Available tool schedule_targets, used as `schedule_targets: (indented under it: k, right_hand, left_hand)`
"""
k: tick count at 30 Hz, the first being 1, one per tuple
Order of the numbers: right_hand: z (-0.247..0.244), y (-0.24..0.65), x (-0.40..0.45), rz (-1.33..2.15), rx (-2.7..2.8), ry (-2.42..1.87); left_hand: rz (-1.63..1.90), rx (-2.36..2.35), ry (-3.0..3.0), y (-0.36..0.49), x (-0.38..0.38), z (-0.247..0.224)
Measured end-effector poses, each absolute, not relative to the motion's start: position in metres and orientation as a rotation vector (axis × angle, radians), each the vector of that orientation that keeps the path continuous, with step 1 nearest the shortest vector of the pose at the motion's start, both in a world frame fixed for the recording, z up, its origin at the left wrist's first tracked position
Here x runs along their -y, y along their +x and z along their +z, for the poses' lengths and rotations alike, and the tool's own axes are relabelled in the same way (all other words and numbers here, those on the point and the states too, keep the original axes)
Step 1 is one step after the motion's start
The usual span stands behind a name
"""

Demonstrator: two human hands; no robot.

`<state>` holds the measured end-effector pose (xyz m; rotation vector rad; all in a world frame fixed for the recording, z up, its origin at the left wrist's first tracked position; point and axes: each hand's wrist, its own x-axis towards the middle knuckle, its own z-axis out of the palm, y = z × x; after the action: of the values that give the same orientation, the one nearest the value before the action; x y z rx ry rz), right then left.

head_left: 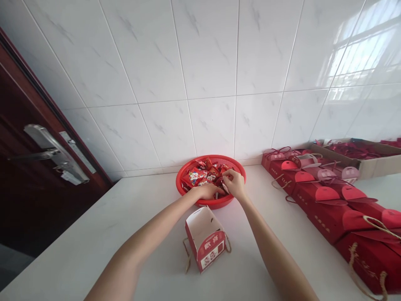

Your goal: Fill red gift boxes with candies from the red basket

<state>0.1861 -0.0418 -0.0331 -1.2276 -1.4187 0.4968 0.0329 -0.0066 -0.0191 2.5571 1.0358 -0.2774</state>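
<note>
A round red plastic basket (180, 179) stands against the tiled wall, holding red wrapped packets (196, 176). My left hand (209, 191) reaches over its front rim, fingers among the packets, their tips partly hidden. My right hand (233, 182) is at the basket's right side, fingers pinched together at a dark red packet; what exactly lies between them is too small to tell. In front of the basket, nearer me, an open red and white gift box (206, 240) with rope handles sits between my forearms.
Rows of closed red gift boxes (322, 209) with ribbons and rope handles line the right side. Behind them is a cardboard box (376, 166) of dark red ribbons. A brown door (19, 167) with a metal handle stands at the left, beyond the white table's edge (78, 234).
</note>
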Motion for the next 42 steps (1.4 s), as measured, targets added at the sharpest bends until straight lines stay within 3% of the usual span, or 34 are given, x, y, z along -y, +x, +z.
schedule_targets:
  k: [8,17,29,42]
  right_hand:
    - [-0.032,0.187,0.043,0.518,1.398,-1.191]
    - [-0.034,0.188,0.039,0.560,1.341,-1.197]
    - [-0.037,0.193,0.040,0.819,1.488,-1.004]
    - [-0.030,0.197,0.044,0.865,1.503,-1.012]
  left_hand:
    - [-0.105,-1.033,2.471,0.027,0.007,-0.016]
    - [0.779,-0.847,1.928,0.014,0.003,-0.006]
    - [0.782,-0.885,1.811,0.015,0.011,0.002]
    - [0.832,-0.930,1.470,0.015,0.013,0.003]
